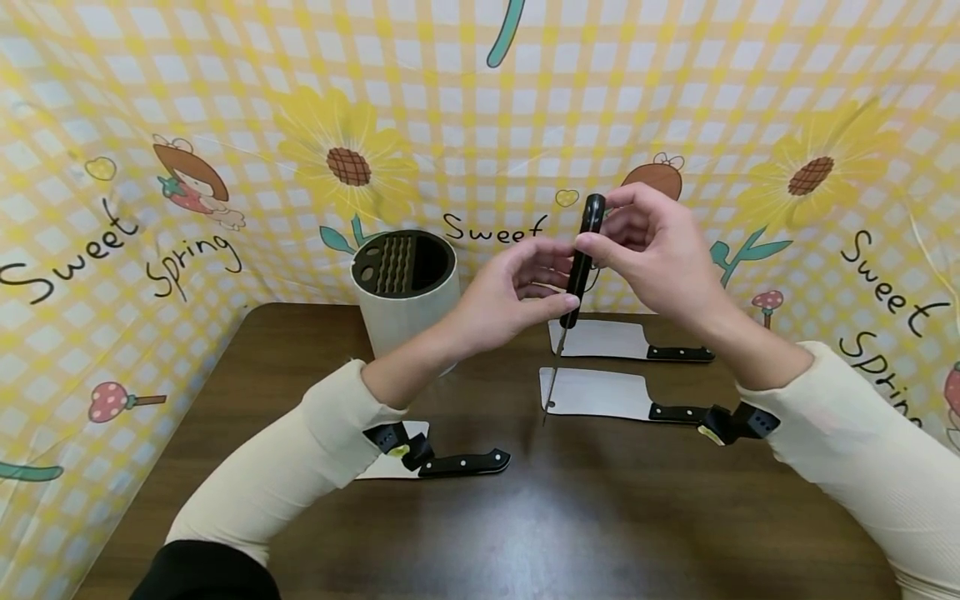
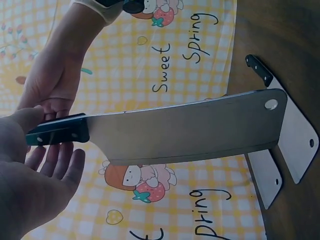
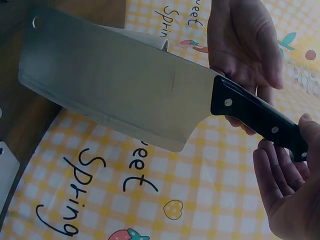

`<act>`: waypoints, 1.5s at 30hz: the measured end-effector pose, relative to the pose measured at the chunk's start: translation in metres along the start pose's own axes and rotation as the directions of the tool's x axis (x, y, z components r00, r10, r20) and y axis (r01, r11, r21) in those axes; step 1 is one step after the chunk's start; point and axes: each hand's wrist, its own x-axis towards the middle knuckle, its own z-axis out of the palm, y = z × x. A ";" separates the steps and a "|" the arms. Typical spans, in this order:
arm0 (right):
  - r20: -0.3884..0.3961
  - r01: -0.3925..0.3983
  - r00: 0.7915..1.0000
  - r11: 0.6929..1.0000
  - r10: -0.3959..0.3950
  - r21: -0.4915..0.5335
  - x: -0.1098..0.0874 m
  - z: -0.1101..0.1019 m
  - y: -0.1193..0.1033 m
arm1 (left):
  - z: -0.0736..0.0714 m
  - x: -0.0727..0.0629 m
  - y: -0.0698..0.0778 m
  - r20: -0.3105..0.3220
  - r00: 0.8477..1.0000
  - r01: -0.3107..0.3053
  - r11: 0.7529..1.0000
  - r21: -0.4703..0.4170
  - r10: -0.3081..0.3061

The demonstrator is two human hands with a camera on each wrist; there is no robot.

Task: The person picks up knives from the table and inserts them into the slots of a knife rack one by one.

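One cleaver (image 3: 117,85) slants steeply blade-down between left hand (image 1: 498,292) and right hand (image 1: 663,250) — both gripping its handle (image 1: 581,271), right higher.

Head view: bright, fairly even light on checked cloth (image 1: 465,108). Broad whitish glare on table top (image 1: 517,525), lower middle; soft faint shadow below held cleaver (image 1: 579,279). Small highlight on upper end of black handle (image 1: 593,215). Checks stretched toward frame edges. Both wrist views: dimmer, greyer, table top very dark. Blade (image 2: 185,127) dull grey, outline crisp; thin bright line along upper edge, left wrist view.
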 end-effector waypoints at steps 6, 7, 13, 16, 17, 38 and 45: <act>0.005 -0.016 1.000 1.000 0.016 0.012 0.001 0.004 -0.001 | 0.002 -0.001 -0.004 -0.048 0.999 -0.010 0.999 -0.037 0.008; 0.009 -0.019 1.000 1.000 0.019 0.012 0.002 0.005 -0.001 | 0.002 -0.001 -0.005 -0.057 0.998 -0.009 0.999 -0.043 0.007; 0.063 -0.030 0.998 0.998 0.027 0.049 0.001 0.005 -0.002 | 0.001 -0.003 -0.007 -0.086 0.996 -0.005 0.999 -0.046 0.001; 0.093 -0.037 0.995 0.995 0.028 0.096 -0.002 0.003 0.000 | -0.001 -0.004 -0.008 -0.092 0.996 0.000 0.999 -0.041 -0.003; 0.105 -0.039 0.994 0.994 0.028 0.100 -0.004 0.003 0.001 | -0.002 -0.005 -0.008 -0.097 0.995 0.000 0.999 -0.039 -0.004; 0.273 -0.062 0.951 0.953 0.146 -0.297 -0.083 -0.030 0.100 | -0.027 -0.013 0.005 -0.163 0.986 -0.028 0.999 0.023 0.031; 0.287 -0.057 0.943 0.929 0.171 -0.365 -0.114 -0.045 0.141 | -0.045 -0.012 0.014 -0.184 0.982 -0.046 0.999 0.006 0.047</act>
